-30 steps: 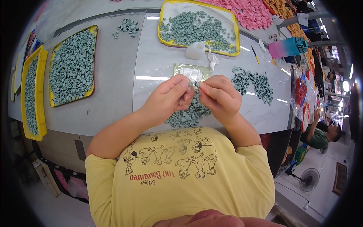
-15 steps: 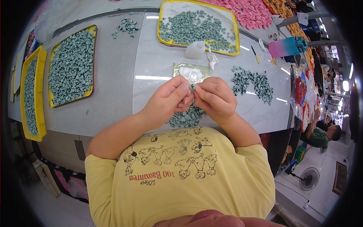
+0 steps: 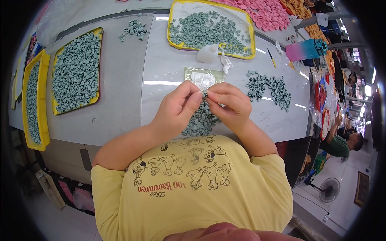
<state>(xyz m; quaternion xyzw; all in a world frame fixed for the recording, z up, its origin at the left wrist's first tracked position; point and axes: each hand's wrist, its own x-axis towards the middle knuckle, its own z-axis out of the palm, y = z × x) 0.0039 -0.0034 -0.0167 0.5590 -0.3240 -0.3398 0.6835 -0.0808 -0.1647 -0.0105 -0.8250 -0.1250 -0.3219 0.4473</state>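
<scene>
Between my fingertips sits a small grey-green piece with dark markings [image 3: 205, 93], mostly covered by the fingers. My left hand [image 3: 179, 103] pinches it from one side, thumb against forefinger. From the other side my right hand [image 3: 230, 103] pinches it too, with the fingers curled. Under and just behind the hands lies a heap of similar grey-green pieces [image 3: 200, 121], close to my shirt. Beyond the fingertips is a flat greenish pad [image 3: 218, 75] with a white sheet and a small clear round dish [image 3: 206, 81] on it.
A yellow-rimmed tray [image 3: 171, 25], a white squeeze bottle [image 3: 207, 53] and a crumpled tissue [image 3: 226, 64] stand beyond. Loose pieces [image 3: 268, 89] and a knife [image 3: 272, 58] lie right, near a pink-blue bottle [image 3: 304, 50]. Two more yellow trays [image 3: 100, 34] [image 3: 42, 136] stand left.
My left fingers have shifted and straightened slightly around the small piece. The right fingers have loosened a little, the pinch staying in nearly the same place.
</scene>
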